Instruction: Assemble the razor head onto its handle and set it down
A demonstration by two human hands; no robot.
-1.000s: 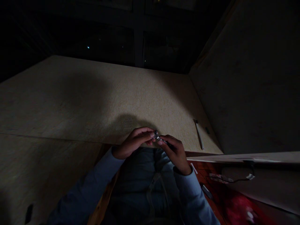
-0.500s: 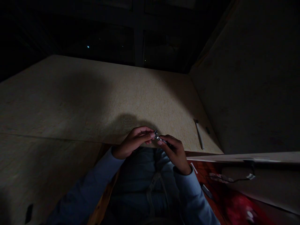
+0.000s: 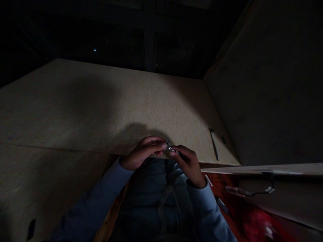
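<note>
Both hands meet at the near edge of a dim wooden table (image 3: pixel 126 104). My right hand (image 3: pixel 188 164) pinches a small shiny metal tool (image 3: pixel 170 148), perhaps a nail clipper, between thumb and fingers. My left hand (image 3: pixel 143 153) is curled, its fingertips at the tool's tip. Whether the left hand grips the tool or only touches it is hard to tell in the dark. Blue sleeves cover both arms.
A slim white pen-like stick (image 3: pixel 214 144) and a small dark piece (image 3: pixel 223 139) lie at the table's right near corner. A panel wall (image 3: pixel 264 87) rises on the right. Below lies a red floor (image 3: pixel 242 215) with a cable (image 3: pixel 249 193). A small dark object (image 3: pixel 31 229) sits at lower left.
</note>
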